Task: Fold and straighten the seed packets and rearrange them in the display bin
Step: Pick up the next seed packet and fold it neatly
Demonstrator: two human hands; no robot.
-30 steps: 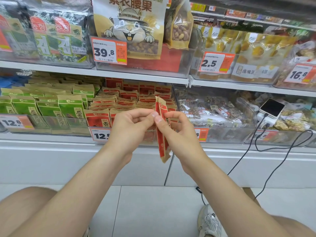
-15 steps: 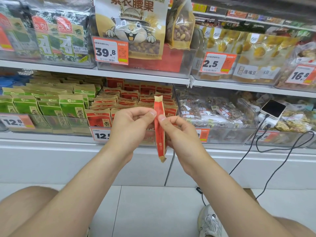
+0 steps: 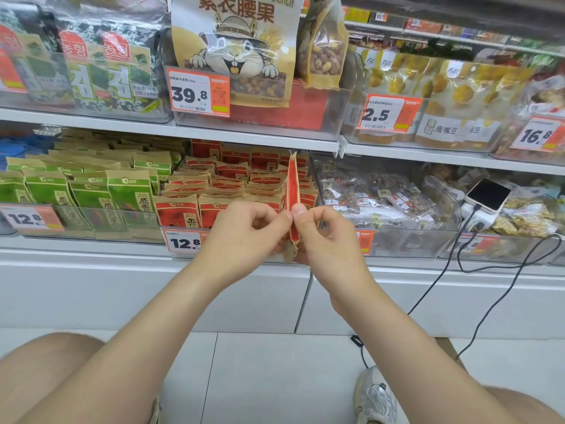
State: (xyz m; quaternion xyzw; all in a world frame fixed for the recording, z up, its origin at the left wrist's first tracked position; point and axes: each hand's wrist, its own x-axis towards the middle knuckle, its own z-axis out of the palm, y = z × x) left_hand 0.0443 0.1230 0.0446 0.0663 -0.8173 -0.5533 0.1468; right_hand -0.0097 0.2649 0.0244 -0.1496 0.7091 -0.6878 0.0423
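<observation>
your left grip (image 3: 244, 228) and right grip (image 3: 327, 237) meet thumb-tip to thumb-tip. both pinch the same red seed packet (image 3: 293, 191) around its lower half, with the other fingers of each curled in behind. the packet stands upright and edge-on to you, a thin flat sliver of glossy red film with tan, paper-coloured bands at its ends. its top narrows to a point at twelve o'clock from the pinch, and its crumpled tan foot pokes out at six o'clock between your palms. you hold it in the air in front of the display bin (image 3: 177, 218), not in it.

the bin is clear hard plastic with a straight front wall. the red packets (image 3: 232, 179) inside stand in overlapping rows, their tan tops ruffled and uneven. an orange-and-white price tag (image 3: 183, 243) reading 12.8 sits on the wall at eight o'clock of your left grip. at nine o'clock a neighbouring clear bin holds green packets (image 3: 91, 191) of the same flat shape. at three o'clock, crinkly transparent bags (image 3: 382, 194) show brown contents. further out that way a phone (image 3: 489, 194) with a dark screen rests tilted on a white block, and a black cable (image 3: 440, 276) droops from there across the white base panel. at twelve o'clock, above the white shelf (image 3: 244, 139), stands a big bag (image 3: 238, 47) printed with a cartoon squirrel in a straw hat. at six o'clock lie smooth pale floor tiles (image 3: 275, 377), with a grey shoe (image 3: 374, 399) at five o'clock.
</observation>
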